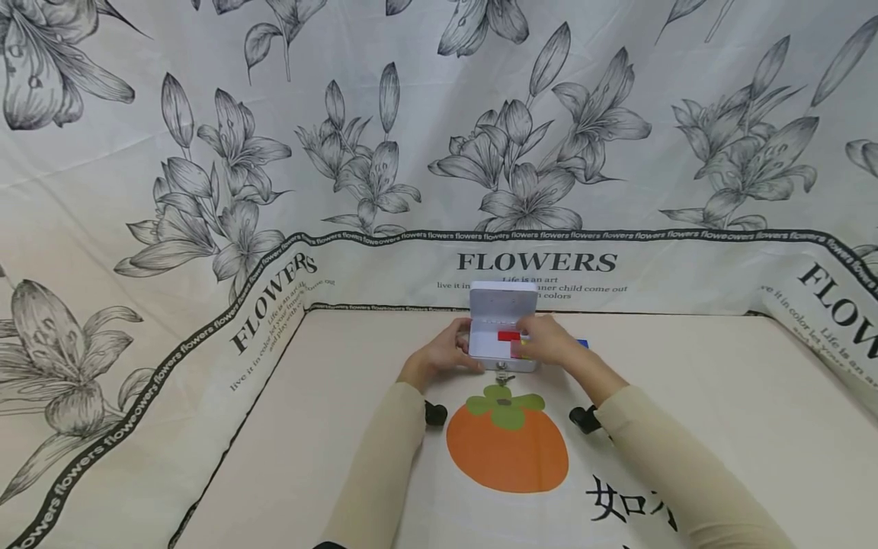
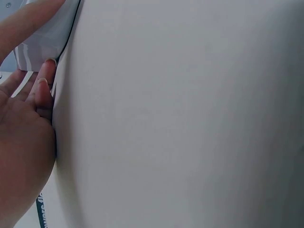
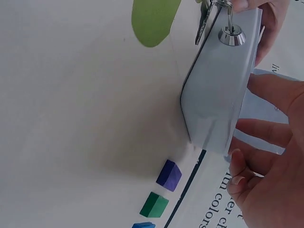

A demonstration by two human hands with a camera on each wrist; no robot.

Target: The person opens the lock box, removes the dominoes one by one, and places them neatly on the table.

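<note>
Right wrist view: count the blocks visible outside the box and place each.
3: a purple block nearest the box, a green block next, and a blue block cut off by the bottom edge; others may be hidden.

The lockbox (image 1: 485,343) is pale grey-white, its lock (image 3: 232,36) silvery. There is a red block (image 1: 508,335), a purple block (image 3: 168,175), a green block (image 3: 154,205) and a blue block (image 3: 144,225). Both sleeves (image 1: 380,457) are cream. The off-white counter (image 1: 329,396) bears an orange persimmon print (image 1: 507,457) with green leaves (image 1: 506,418); the whitish cloth (image 1: 384,278) shows grey-black lilies.
</note>
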